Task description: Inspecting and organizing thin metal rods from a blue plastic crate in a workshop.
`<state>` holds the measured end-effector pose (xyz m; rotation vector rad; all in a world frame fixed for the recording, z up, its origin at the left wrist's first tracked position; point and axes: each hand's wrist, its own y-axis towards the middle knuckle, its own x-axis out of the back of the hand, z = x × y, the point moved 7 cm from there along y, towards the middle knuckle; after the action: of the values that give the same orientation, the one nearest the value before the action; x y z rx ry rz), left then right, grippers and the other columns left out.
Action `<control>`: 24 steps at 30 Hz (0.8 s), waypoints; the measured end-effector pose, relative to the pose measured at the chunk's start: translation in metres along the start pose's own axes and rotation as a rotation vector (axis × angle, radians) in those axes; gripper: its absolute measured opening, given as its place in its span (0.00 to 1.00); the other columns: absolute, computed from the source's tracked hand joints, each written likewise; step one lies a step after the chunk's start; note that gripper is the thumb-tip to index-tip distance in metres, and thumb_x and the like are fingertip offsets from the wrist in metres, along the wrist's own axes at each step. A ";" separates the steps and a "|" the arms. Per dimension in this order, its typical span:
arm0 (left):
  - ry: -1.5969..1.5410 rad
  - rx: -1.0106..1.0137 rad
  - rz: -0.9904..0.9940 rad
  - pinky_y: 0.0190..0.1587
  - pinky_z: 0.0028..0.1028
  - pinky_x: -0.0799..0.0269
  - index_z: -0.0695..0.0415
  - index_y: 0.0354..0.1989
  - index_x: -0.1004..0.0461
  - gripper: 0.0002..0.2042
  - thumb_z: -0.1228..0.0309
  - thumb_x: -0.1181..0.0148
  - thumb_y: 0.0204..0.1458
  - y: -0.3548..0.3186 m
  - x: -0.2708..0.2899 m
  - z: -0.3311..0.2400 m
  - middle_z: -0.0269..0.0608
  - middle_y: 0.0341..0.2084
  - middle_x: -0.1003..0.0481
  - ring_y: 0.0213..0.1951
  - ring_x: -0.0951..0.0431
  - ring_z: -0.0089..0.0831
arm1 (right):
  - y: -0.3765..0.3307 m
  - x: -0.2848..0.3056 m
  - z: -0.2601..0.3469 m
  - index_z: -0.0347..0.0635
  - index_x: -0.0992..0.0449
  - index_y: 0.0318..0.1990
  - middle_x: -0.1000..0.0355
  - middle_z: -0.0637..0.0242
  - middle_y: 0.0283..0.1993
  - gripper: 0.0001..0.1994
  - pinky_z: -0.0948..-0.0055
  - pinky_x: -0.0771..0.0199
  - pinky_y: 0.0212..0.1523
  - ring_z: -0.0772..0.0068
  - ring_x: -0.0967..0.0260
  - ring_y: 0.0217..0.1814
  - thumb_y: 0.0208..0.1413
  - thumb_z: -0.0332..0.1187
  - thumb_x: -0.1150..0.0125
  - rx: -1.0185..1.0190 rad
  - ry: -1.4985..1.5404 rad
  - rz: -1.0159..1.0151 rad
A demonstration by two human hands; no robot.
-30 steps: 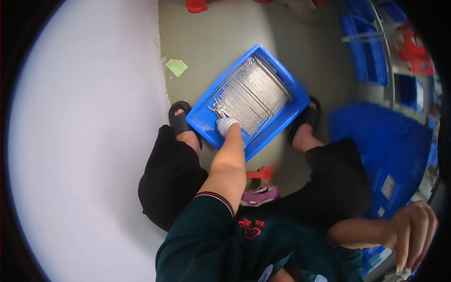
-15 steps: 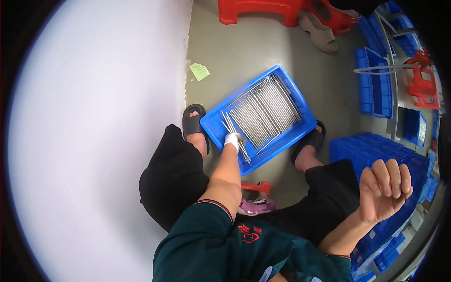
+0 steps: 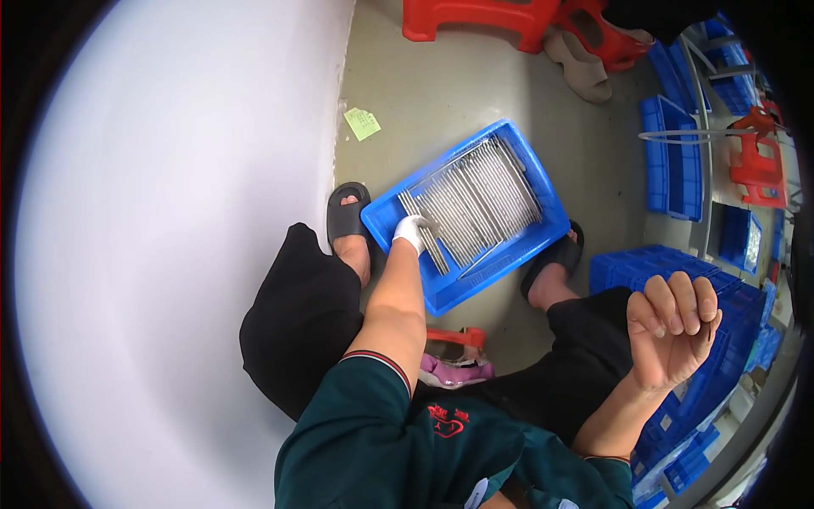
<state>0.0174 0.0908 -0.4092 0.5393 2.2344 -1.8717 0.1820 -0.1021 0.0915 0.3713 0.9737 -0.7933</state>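
Observation:
A blue plastic bin (image 3: pixel 441 299) rests on the floor between my feet. Lined up side by side inside it are many thin metal rods (image 3: pixel 487 191). My left hand (image 3: pixel 410 232), in a white glove, reaches into the bin's left part. Its fingers close round a small bundle of metal rods (image 3: pixel 435 253), which lies roughly alongside the row. One separate rod (image 3: pixel 481 261) slants across the bin's near side. Raised at the right, far from the bin, my bare right hand (image 3: pixel 672 331) has curled fingers and the thumb against the index finger. Anything pinched there is too small to make out.
A white wall (image 3: pixel 186 212) runs along the left. Blue crates (image 3: pixel 661 267) and shelf bins (image 3: pixel 674 161) stand at the right. Red stools (image 3: pixel 483 15) and a beige shoe (image 3: pixel 578 66) are at the back. A green paper (image 3: pixel 362 124) lies on the floor.
My left hand has shifted slightly left and farther up in the bin; its rods now lie straighter beside the row. My right hand has moved a little left, still curled.

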 end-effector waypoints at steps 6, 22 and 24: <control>0.128 -0.013 0.032 0.30 0.42 0.24 0.64 0.33 0.33 0.10 0.82 0.53 0.39 -0.019 0.018 0.042 0.51 0.27 0.29 0.27 0.25 0.48 | 0.002 -0.004 -0.003 0.49 0.32 0.29 0.40 0.76 0.24 0.08 0.76 0.44 0.31 0.80 0.46 0.29 0.58 0.36 0.43 -0.004 -0.007 0.015; 0.001 0.099 0.246 0.41 0.49 0.26 0.64 0.39 0.32 0.11 0.83 0.54 0.45 -0.066 -0.059 0.026 0.52 0.34 0.28 0.37 0.24 0.50 | -0.031 -0.080 0.041 0.45 0.27 0.36 0.31 0.67 0.37 0.03 0.69 0.33 0.39 0.73 0.29 0.33 0.56 0.31 0.41 0.092 0.012 0.416; -0.023 0.010 0.335 0.44 0.50 0.28 0.64 0.45 0.34 0.13 0.83 0.54 0.49 -0.092 -0.097 0.011 0.53 0.40 0.29 0.42 0.26 0.52 | -0.067 -0.111 0.074 0.38 0.26 0.34 0.28 0.63 0.43 0.03 0.66 0.22 0.39 0.65 0.23 0.37 0.53 0.24 0.40 0.209 -0.138 0.628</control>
<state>0.0702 0.0510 -0.2924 0.8307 1.9736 -1.7090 0.1409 -0.1440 0.2288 0.7487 0.5902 -0.3380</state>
